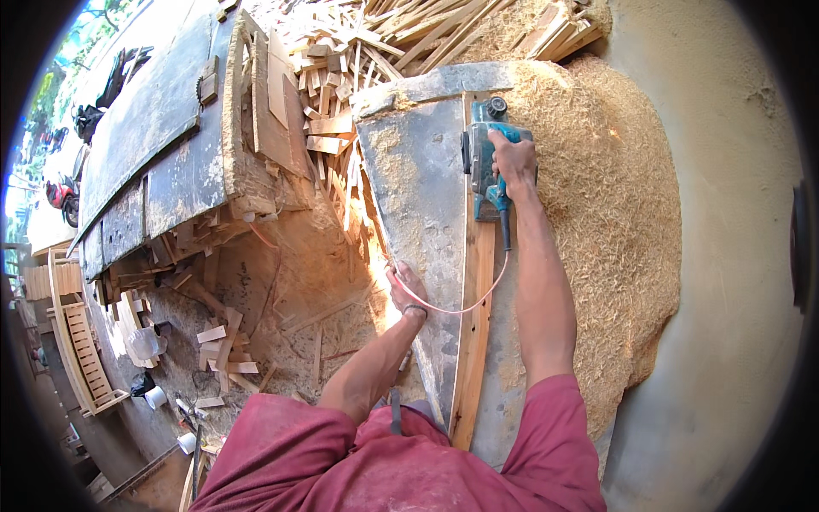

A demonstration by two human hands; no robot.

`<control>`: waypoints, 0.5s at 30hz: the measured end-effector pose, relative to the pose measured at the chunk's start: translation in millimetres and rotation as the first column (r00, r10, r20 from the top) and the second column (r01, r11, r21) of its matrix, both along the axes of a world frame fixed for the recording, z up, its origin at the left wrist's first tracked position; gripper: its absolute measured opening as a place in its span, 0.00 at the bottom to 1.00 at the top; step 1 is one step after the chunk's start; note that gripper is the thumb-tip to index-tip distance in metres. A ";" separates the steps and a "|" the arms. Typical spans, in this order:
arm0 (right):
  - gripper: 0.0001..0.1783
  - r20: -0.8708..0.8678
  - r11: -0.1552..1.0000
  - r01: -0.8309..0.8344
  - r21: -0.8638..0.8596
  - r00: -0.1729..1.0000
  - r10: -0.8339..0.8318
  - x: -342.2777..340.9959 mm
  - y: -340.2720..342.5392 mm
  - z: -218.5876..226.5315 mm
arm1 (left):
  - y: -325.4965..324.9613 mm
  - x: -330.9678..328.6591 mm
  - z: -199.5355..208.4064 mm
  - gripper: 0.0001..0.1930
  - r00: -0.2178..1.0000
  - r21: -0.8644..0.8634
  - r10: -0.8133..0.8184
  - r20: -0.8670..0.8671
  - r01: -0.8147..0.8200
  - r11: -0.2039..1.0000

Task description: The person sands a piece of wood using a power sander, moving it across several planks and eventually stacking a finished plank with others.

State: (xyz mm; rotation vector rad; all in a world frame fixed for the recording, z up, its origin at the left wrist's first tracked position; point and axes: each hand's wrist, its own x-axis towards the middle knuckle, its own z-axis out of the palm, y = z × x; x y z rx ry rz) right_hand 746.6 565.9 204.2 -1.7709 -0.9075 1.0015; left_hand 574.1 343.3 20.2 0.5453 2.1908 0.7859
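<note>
My right hand (515,160) is wrapped round the handle of a teal electric planer (487,198), which sits on a long wooden board (474,341). The board lies lengthwise on a grey, dusty workbench (426,205), and its near end reaches close to my body. From the back of the planer a pinkish power cord (461,310) loops across the board to my left hand (408,286). That hand is closed on the cord at the bench's left edge, with its fingertips partly hidden.
Wood shavings (606,222) are heaped along the bench's right side, against a plastered wall (725,256). Offcuts and slats (333,128) pile up beyond the bench. On the left stands a second worktable (183,136); wood scraps (229,346) litter the floor below it.
</note>
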 end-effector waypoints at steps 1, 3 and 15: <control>0.19 0.001 1.000 -0.004 0.008 1.000 0.004 1.3 8.1 -1.0 | 0.2 0.0 0.7 0.30 1.000 0.006 0.001 0.003 -0.001 1.000; 0.19 0.012 0.999 -0.019 0.029 1.000 0.019 -1.4 23.6 1.9 | -3.2 -1.0 -1.8 0.31 0.998 0.034 -0.017 -0.060 0.019 0.999; 0.21 0.049 0.999 -0.002 0.051 0.999 0.000 1.4 87.8 8.0 | -3.8 2.4 12.3 0.34 0.997 0.126 -0.015 -0.071 0.024 0.992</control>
